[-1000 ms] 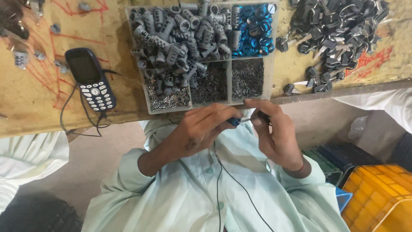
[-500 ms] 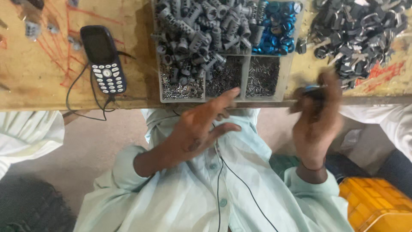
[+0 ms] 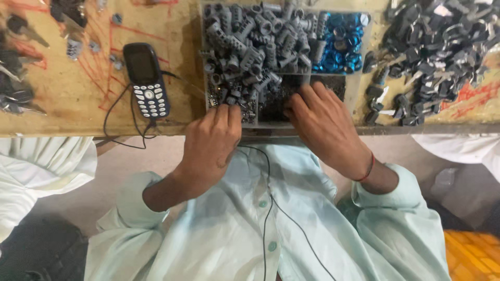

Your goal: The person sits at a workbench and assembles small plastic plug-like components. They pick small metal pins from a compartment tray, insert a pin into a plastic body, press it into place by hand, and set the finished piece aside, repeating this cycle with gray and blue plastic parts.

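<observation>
A worker's two hands reach into a compartment tray (image 3: pixel 359 88) at the near edge of a scuffed wooden bench (image 3: pixel 78 99). At far left lie loose metal pieces (image 3: pixel 15 93); next, a dark push-button phone (image 3: pixel 146 79) rests face up, its black cable (image 3: pixel 117 117) looping over the bench edge. The left hand (image 3: pixel 213 143) curls its fingertips into the tray's near-left compartment, among grey metal cylinders (image 3: pixel 250 47) and small silvery bits; whether it pinches anything cannot be told. The right hand (image 3: pixel 320 122) lies palm down, fingers slightly spread, over the dark small parts in the near-middle compartment, a red thread (image 3: pixel 368 169) on its wrist. Blue rings (image 3: pixel 341 44) fill the far-right compartment. A heap of black keys (image 3: pixel 432 52) lies just right of the tray
</observation>
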A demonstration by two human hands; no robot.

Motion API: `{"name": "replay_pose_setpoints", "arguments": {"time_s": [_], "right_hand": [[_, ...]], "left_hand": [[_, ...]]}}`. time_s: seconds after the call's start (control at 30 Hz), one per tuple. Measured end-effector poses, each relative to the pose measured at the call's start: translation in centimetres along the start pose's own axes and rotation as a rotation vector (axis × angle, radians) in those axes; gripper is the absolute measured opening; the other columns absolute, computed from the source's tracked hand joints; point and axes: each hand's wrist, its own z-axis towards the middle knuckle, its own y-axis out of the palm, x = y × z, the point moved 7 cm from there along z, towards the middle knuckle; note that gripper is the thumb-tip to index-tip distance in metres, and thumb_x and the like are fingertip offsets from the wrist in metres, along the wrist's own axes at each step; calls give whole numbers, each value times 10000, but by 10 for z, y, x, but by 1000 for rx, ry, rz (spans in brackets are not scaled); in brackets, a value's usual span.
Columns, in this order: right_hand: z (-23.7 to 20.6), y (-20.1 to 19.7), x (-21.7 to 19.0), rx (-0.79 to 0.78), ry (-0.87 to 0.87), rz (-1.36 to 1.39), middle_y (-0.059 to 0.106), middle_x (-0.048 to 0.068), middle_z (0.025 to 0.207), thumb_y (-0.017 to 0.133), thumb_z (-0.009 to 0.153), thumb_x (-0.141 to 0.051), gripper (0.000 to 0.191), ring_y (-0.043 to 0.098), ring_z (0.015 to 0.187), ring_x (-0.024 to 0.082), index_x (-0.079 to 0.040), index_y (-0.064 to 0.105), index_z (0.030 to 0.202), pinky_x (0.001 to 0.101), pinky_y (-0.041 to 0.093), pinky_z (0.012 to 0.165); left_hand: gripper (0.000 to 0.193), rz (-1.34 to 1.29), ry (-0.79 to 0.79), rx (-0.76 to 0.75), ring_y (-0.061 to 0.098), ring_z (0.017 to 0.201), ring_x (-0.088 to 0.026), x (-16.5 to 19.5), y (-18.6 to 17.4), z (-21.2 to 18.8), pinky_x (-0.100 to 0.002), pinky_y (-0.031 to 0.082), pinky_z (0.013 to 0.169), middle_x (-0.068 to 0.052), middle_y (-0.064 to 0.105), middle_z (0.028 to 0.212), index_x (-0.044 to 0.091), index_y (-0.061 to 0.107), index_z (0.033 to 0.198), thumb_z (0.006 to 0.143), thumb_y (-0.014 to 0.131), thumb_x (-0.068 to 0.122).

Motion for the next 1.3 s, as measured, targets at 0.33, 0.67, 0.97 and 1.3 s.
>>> {"name": "replay_pose_setpoints", "arguments": {"time_s": [0.33,0.67,0.97,1.3], "right_hand": [[-16,-4,4,84,143,423,615,99,961,756,923,-67,131,653,847,271,-62,666,1018,363,513,710],[-63,46,40,191,614,1577,702,145,1030,687,974,13,60,708,859,161,-1,654,1022,286,598,798],[-70,30,19,442,389,1217,619,124,1141,709,993,71,73,658,955,148,55,675,1056,277,597,842],[-59,30,6,391,348,1375,529,81,1214,667,1000,76,97,602,1052,112,37,613,1071,250,579,891]], "left_hand": [[284,-574,-63,373,687,838,-303,-1,-11,-15,-396,553,730,-130,657,941,24,587,1084,858,744,-48],[134,-1184,-173,295,750,827,-135,15,14,-4,-255,620,761,-67,736,962,28,705,1058,935,744,-12],[155,-1232,-71,408,770,914,-123,24,12,-1,-231,639,813,-83,767,1054,32,724,1141,995,741,-18],[255,-838,141,557,782,997,-232,34,4,-11,-312,649,865,-135,747,1147,8,667,1206,968,710,-73]]}}
